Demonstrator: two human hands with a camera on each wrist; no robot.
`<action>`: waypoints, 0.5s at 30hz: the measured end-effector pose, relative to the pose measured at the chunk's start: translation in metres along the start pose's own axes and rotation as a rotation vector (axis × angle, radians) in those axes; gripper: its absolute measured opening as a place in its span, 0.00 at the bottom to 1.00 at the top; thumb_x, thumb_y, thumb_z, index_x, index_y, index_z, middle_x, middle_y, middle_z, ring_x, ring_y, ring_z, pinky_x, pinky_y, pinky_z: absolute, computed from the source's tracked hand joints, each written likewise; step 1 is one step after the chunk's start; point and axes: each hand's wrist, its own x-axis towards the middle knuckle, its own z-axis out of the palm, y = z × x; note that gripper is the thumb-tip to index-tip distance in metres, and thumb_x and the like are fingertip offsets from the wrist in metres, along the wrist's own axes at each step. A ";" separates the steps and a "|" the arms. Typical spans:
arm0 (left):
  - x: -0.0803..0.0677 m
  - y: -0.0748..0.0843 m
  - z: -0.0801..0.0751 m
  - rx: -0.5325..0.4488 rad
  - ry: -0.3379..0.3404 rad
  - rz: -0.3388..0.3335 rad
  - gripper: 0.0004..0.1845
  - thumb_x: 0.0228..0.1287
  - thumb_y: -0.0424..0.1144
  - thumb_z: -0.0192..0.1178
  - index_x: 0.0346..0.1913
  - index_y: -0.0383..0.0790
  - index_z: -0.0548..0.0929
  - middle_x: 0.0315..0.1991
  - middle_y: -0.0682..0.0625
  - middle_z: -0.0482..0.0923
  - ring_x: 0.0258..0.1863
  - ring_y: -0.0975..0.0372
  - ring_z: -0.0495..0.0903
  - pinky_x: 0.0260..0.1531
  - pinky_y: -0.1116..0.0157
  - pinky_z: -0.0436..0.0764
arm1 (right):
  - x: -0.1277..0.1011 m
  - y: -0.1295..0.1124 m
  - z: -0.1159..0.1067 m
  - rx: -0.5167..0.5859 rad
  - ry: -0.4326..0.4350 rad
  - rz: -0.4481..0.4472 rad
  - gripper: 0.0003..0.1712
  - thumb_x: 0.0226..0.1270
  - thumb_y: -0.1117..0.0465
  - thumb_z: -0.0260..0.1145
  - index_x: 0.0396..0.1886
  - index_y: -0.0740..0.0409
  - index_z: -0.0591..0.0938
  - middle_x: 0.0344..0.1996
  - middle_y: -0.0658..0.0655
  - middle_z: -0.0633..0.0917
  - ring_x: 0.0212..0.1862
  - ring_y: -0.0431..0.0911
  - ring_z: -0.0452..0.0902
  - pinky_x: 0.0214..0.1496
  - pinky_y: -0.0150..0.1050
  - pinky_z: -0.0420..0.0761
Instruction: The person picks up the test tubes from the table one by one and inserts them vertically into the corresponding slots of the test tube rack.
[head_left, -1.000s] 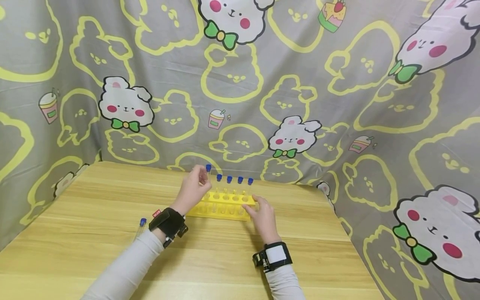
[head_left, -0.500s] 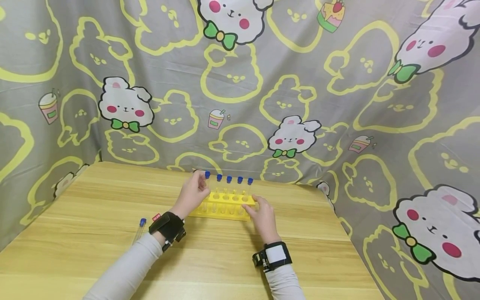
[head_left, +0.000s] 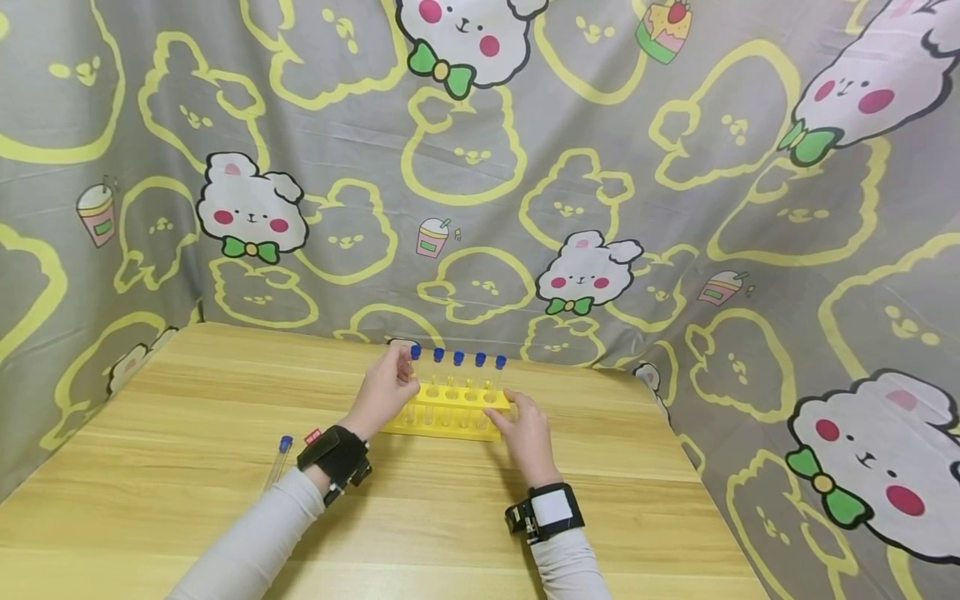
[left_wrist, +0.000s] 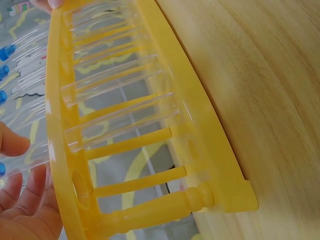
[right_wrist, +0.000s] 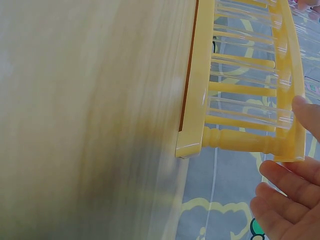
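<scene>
A yellow test tube rack (head_left: 450, 432) stands on the table, holding several clear test tubes with blue caps in a row. My left hand (head_left: 381, 390) is at the rack's left part, thumb and fingers around the upper length of the leftmost capped test tube (head_left: 416, 353). In the left wrist view, that tube (left_wrist: 36, 158) passes between the thumb and the other fingers, its lower part inside the rack. My right hand (head_left: 529, 432) grips the rack's right end. The right wrist view shows its thumb (right_wrist: 306, 114) against the upper shelf, with the fingers below at the end.
Left of my left wrist, a blue-capped test tube (head_left: 282, 454) lies on the wooden table (head_left: 420, 517), partly hidden by the forearm; whether another lies beside it I cannot tell. A grey patterned curtain (head_left: 360, 142) hangs behind and beside the table.
The leftmost test tube has come down into the rack, its cap now almost level with the others. My left hand lowered slightly with it. The right hand stays on the rack.
</scene>
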 end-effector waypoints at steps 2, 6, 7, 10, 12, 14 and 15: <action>-0.001 0.001 -0.001 -0.014 -0.009 -0.012 0.19 0.52 0.26 0.59 0.47 0.37 0.70 0.39 0.43 0.77 0.38 0.55 0.80 0.42 0.60 0.83 | 0.000 0.000 0.001 -0.004 -0.001 0.003 0.33 0.57 0.48 0.71 0.57 0.64 0.79 0.55 0.66 0.82 0.60 0.60 0.77 0.62 0.52 0.77; -0.003 0.004 -0.007 -0.052 -0.029 -0.053 0.21 0.54 0.28 0.61 0.53 0.35 0.71 0.43 0.41 0.77 0.41 0.54 0.80 0.46 0.58 0.82 | 0.001 0.001 0.002 -0.007 0.002 -0.001 0.33 0.58 0.48 0.71 0.57 0.65 0.79 0.56 0.66 0.82 0.60 0.59 0.77 0.63 0.52 0.76; -0.004 0.005 -0.010 -0.057 -0.032 -0.062 0.22 0.55 0.29 0.61 0.54 0.34 0.71 0.44 0.40 0.77 0.41 0.53 0.80 0.46 0.57 0.82 | 0.001 0.002 0.002 -0.006 0.002 -0.001 0.33 0.58 0.48 0.71 0.57 0.65 0.79 0.56 0.66 0.82 0.60 0.59 0.77 0.63 0.52 0.76; -0.009 0.005 -0.020 -0.050 -0.033 -0.084 0.23 0.57 0.30 0.62 0.56 0.33 0.71 0.46 0.38 0.77 0.43 0.52 0.80 0.48 0.56 0.82 | 0.001 0.002 0.002 -0.001 0.001 -0.001 0.34 0.57 0.48 0.71 0.57 0.65 0.79 0.56 0.66 0.82 0.61 0.60 0.77 0.63 0.52 0.76; -0.012 0.004 -0.028 -0.038 -0.033 -0.093 0.23 0.58 0.30 0.62 0.56 0.32 0.71 0.46 0.38 0.77 0.43 0.51 0.80 0.49 0.55 0.82 | 0.000 0.002 0.002 -0.001 0.000 -0.003 0.34 0.57 0.48 0.71 0.57 0.65 0.79 0.56 0.66 0.82 0.61 0.60 0.77 0.63 0.52 0.76; -0.015 0.001 -0.036 -0.021 -0.036 -0.099 0.23 0.59 0.30 0.61 0.57 0.31 0.70 0.46 0.38 0.77 0.43 0.51 0.80 0.49 0.55 0.82 | 0.000 0.001 0.002 0.000 0.002 -0.005 0.33 0.57 0.48 0.71 0.57 0.65 0.79 0.56 0.66 0.82 0.60 0.60 0.77 0.63 0.52 0.76; -0.017 -0.001 -0.040 -0.011 -0.037 -0.101 0.23 0.59 0.30 0.61 0.57 0.31 0.70 0.46 0.38 0.77 0.43 0.51 0.80 0.49 0.55 0.82 | 0.000 0.001 0.002 -0.002 0.003 -0.007 0.34 0.57 0.48 0.71 0.57 0.65 0.79 0.56 0.66 0.82 0.61 0.60 0.77 0.63 0.52 0.76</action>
